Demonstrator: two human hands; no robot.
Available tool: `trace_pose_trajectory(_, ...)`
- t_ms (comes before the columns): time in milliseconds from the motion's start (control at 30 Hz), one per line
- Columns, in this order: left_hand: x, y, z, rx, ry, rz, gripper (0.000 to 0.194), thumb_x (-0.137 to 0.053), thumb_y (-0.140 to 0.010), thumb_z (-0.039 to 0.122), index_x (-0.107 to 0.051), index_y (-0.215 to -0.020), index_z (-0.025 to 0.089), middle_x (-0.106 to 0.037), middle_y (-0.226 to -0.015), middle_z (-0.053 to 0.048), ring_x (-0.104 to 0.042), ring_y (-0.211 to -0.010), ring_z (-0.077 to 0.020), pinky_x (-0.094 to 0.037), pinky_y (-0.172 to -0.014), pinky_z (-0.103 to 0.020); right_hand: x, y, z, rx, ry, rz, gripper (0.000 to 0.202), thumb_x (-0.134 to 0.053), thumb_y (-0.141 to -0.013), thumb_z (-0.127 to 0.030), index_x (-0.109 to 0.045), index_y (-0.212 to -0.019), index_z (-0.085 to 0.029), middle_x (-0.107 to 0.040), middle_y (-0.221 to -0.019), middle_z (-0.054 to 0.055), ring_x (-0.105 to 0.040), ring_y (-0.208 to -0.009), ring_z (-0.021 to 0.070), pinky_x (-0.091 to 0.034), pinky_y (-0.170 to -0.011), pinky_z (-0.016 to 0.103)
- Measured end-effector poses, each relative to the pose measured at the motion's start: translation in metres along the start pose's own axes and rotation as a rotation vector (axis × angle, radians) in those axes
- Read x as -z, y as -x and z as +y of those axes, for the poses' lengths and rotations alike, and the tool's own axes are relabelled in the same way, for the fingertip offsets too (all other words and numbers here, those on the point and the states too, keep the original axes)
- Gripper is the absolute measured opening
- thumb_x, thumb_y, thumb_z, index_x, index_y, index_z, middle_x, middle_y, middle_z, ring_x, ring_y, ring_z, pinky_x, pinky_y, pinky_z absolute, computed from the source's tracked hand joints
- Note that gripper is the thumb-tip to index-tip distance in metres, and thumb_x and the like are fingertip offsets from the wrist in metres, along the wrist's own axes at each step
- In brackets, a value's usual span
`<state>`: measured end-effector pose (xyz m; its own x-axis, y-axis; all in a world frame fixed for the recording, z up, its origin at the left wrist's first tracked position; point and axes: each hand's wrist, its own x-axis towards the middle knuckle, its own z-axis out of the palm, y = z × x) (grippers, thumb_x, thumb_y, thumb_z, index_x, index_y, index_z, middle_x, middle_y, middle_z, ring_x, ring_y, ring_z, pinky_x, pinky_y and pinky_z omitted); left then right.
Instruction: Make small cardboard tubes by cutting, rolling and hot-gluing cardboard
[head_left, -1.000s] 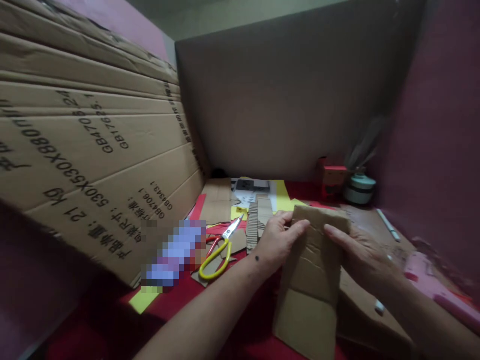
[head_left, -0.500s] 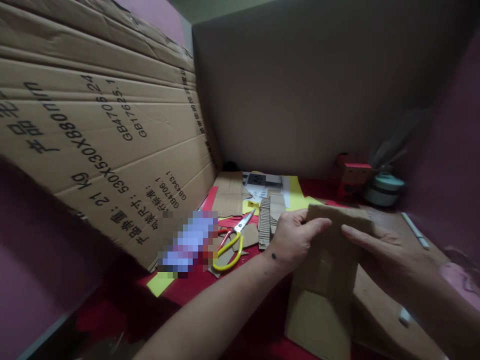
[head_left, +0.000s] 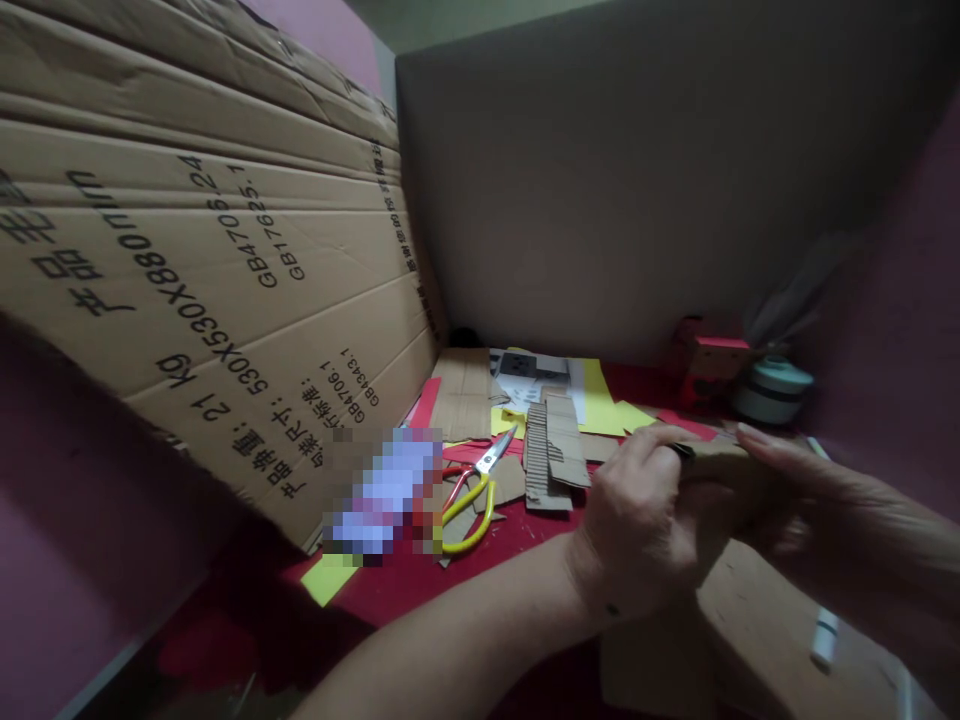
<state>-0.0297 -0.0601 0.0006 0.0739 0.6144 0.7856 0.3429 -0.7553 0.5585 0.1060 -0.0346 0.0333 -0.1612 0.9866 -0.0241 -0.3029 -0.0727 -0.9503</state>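
Note:
Between my two hands is a piece of brown cardboard [head_left: 716, 465], its top edge turned toward me and its lower part [head_left: 656, 655] hanging down beneath. My left hand [head_left: 645, 520] is closed on the near left side, fingers curled over it. My right hand [head_left: 802, 500] grips the right end, with the thumb along the top edge; its other fingers are mostly in shadow. To the left of my hands, scissors [head_left: 476, 500] with yellow and red handles lie on the red tabletop [head_left: 525, 555]. Corrugated cardboard strips [head_left: 559, 455] rest just beyond my left hand.
A large printed cardboard sheet [head_left: 225, 270] leans at the left. Behind lie a flat cardboard piece [head_left: 461, 395], yellow paper [head_left: 600, 395] and a printed sheet [head_left: 540, 375]. A red box [head_left: 716, 365] and a pale green container [head_left: 776, 390] stand at the back right. A white marker [head_left: 825, 640] lies at right.
The cardboard has gone from facing me broadly to being tilted and bent in my hands. My left hand has turned, its fingers now curled over the piece instead of the thumb lying flat.

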Motion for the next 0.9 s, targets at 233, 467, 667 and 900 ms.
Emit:
trace_pose_trajectory(233,0.007,-0.007,-0.005,0.202,0.191,0.043,0.014,-0.053,-0.08,0.014,-0.059,-0.093,0.016,-0.057,-0.1,-0.009,-0.055,-0.097,-0.02,-0.045,-0.088,-0.033,-0.02,-0.007,0.002,-0.119,-0.162,0.099,0.014,-0.075,-0.058,-0.016,-0.066,-0.069,-0.016,-0.067,-0.064,0.002,-0.057,-0.054,0.0131,-0.043,-0.044,0.02)
trace_pose_trajectory(467,0.013,-0.015,-0.011,0.467,0.351,0.062,0.013,-0.048,-0.087,0.024,-0.058,-0.086,0.016,-0.06,-0.091,-0.008,-0.058,-0.09,-0.0181,-0.045,-0.083,-0.031,-0.029,-0.02,0.018,-0.136,-0.177,0.064,0.004,-0.069,-0.063,-0.016,-0.066,-0.064,-0.018,-0.068,-0.064,0.0,-0.059,-0.057,0.0137,-0.047,-0.056,0.023)
trace_pose_trajectory(667,0.011,-0.016,-0.026,0.455,0.248,0.123,0.012,-0.05,-0.083,0.014,-0.062,-0.08,0.015,-0.063,-0.086,-0.008,-0.059,-0.086,-0.0181,-0.044,-0.084,-0.032,-0.034,-0.03,0.035,-0.022,-0.148,0.055,0.007,-0.071,-0.06,-0.018,-0.065,-0.059,-0.019,-0.066,-0.061,-0.001,-0.056,-0.055,0.0127,-0.047,-0.052,0.023)
trace_pose_trajectory(900,0.025,-0.018,-0.036,0.459,0.355,0.086,0.019,-0.047,-0.084,0.021,-0.066,-0.085,0.015,-0.065,-0.091,-0.007,-0.058,-0.09,-0.0189,-0.043,-0.086,-0.032,-0.05,-0.024,0.034,0.054,-0.172,-0.063,0.009,-0.073,-0.065,-0.023,-0.067,-0.068,-0.018,-0.068,-0.067,0.0,-0.059,-0.061,0.0132,-0.047,-0.061,0.023)
